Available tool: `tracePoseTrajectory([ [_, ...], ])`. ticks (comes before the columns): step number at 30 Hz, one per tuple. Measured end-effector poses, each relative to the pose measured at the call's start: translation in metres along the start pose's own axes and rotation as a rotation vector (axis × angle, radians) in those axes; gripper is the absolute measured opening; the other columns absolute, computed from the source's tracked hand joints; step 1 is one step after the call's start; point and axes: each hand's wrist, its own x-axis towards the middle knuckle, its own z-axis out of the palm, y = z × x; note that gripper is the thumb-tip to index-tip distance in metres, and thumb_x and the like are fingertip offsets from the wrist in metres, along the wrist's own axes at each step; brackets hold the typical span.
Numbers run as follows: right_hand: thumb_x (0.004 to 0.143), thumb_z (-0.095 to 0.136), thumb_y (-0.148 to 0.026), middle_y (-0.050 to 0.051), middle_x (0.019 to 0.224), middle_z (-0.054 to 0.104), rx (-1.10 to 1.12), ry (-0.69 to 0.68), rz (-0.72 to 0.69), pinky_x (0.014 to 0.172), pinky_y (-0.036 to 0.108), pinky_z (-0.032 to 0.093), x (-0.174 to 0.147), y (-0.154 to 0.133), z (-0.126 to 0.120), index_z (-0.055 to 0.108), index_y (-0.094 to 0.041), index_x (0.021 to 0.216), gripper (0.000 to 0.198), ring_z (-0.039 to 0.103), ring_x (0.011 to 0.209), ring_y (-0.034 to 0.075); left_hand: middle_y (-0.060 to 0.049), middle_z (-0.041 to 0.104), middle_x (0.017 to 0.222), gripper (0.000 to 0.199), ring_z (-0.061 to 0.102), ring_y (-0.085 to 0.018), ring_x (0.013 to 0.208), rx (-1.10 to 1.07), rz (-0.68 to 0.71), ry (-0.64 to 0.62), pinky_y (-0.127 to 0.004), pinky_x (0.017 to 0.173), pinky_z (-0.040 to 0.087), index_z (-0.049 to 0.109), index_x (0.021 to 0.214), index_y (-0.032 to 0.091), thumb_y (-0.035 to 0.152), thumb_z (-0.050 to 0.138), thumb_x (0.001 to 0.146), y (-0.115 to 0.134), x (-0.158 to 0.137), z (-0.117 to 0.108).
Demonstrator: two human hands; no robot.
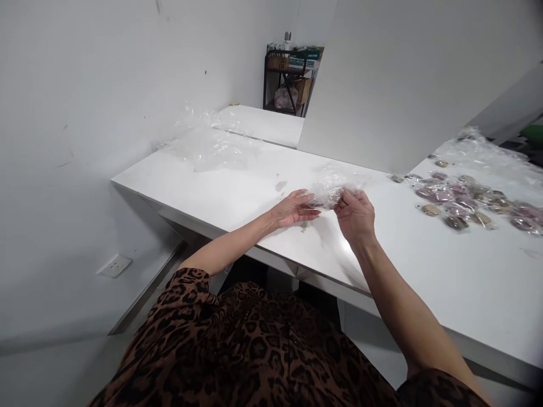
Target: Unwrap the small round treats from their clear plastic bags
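Observation:
A crinkled clear plastic bag [332,188] is between my two hands, just above the white table. My right hand [355,213] is closed, its fingertips pinching the bag's right side. From the left, my left hand [292,209] has its thumb and fingers around the near edge of the plastic. Glare and folds hide whether anything is inside the bag. Off to the right lies a spread of small packets [458,198], each a round pinkish, tan or dark brown piece in clear wrap.
A heap of clear plastic bags [216,141] lies at the table's far left, by the wall. More clear plastic [487,150] sits behind the packets. A tall grey panel [407,79] rises along the table's back edge. Beyond it stands a black shelf [285,70] with boxes.

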Motion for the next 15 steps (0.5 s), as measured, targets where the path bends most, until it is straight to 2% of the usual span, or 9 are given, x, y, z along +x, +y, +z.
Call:
tracePoseTrajectory([
  [2, 0.062, 0.090, -0.040, -0.003, 0.086, 0.068, -0.005, -0.027, -0.019, 0.065, 0.026, 0.053, -0.001, -0.001, -0.002, 0.058, -0.024, 0.083, 0.041, 0.063, 0.076, 0.013, -0.005, 0.073, 0.094, 0.057, 0.075, -0.018, 0.076, -0.040, 0.052, 0.100, -0.035, 0.082, 0.060, 0.051, 0.123, 0.020, 0.011, 0.083, 0.077, 0.002, 0.006, 0.005],
  [4, 0.066, 0.085, -0.036, -0.001, 0.091, 0.071, -0.118, -0.116, -0.084, 0.078, 0.031, 0.056, -0.003, -0.002, -0.009, 0.060, -0.024, 0.082, 0.032, 0.067, 0.087, 0.016, 0.000, 0.070, 0.086, 0.054, 0.071, -0.013, 0.069, -0.120, 0.141, 0.211, -0.029, 0.075, 0.058, 0.053, 0.118, 0.021, 0.002, 0.079, 0.074, 0.010, 0.016, 0.006],
  [7, 0.069, 0.079, -0.031, 0.004, 0.110, 0.075, -0.509, -0.379, -0.175, 0.099, 0.043, 0.052, -0.007, -0.004, -0.026, 0.066, -0.023, 0.077, 0.017, 0.064, 0.117, 0.026, 0.006, 0.065, 0.077, 0.054, 0.063, -0.008, 0.062, -0.244, 0.328, 0.346, -0.022, 0.068, 0.053, 0.052, 0.121, 0.024, 0.004, 0.076, 0.076, 0.029, 0.033, 0.001],
  [9, 0.069, 0.075, -0.030, 0.007, 0.117, 0.074, -0.760, -0.513, -0.150, 0.105, 0.050, 0.048, -0.007, -0.003, -0.036, 0.068, -0.023, 0.073, 0.010, 0.059, 0.126, 0.030, 0.007, 0.064, 0.078, 0.054, 0.062, -0.006, 0.064, -0.237, 0.437, 0.370, -0.019, 0.069, 0.052, 0.050, 0.127, 0.026, 0.007, 0.072, 0.081, 0.040, 0.041, -0.005],
  [11, 0.070, 0.071, -0.032, 0.009, 0.117, 0.073, -0.824, -0.444, -0.084, 0.103, 0.052, 0.048, -0.003, -0.002, -0.042, 0.070, -0.022, 0.076, 0.012, 0.061, 0.121, 0.031, 0.005, 0.067, 0.086, 0.054, 0.065, -0.007, 0.072, -0.121, 0.497, 0.356, -0.019, 0.072, 0.052, 0.049, 0.133, 0.029, 0.008, 0.067, 0.086, 0.044, 0.046, -0.009],
  [14, 0.075, 0.072, -0.045, 0.008, 0.113, 0.073, -0.646, -0.151, -0.006, 0.092, 0.045, 0.053, 0.010, -0.001, -0.039, 0.071, -0.022, 0.095, 0.030, 0.066, 0.106, 0.025, 0.003, 0.069, 0.097, 0.056, 0.067, -0.008, 0.081, 0.102, 0.489, 0.312, -0.020, 0.076, 0.052, 0.048, 0.138, 0.032, 0.011, 0.065, 0.089, 0.035, 0.048, -0.010],
  [15, 0.076, 0.073, -0.051, 0.007, 0.111, 0.072, -0.582, -0.098, 0.014, 0.087, 0.041, 0.054, 0.015, -0.001, -0.035, 0.069, -0.024, 0.100, 0.037, 0.067, 0.103, 0.024, 0.003, 0.070, 0.100, 0.057, 0.068, -0.008, 0.083, 0.152, 0.477, 0.285, -0.020, 0.078, 0.052, 0.048, 0.139, 0.033, 0.013, 0.066, 0.088, 0.029, 0.047, -0.009],
])
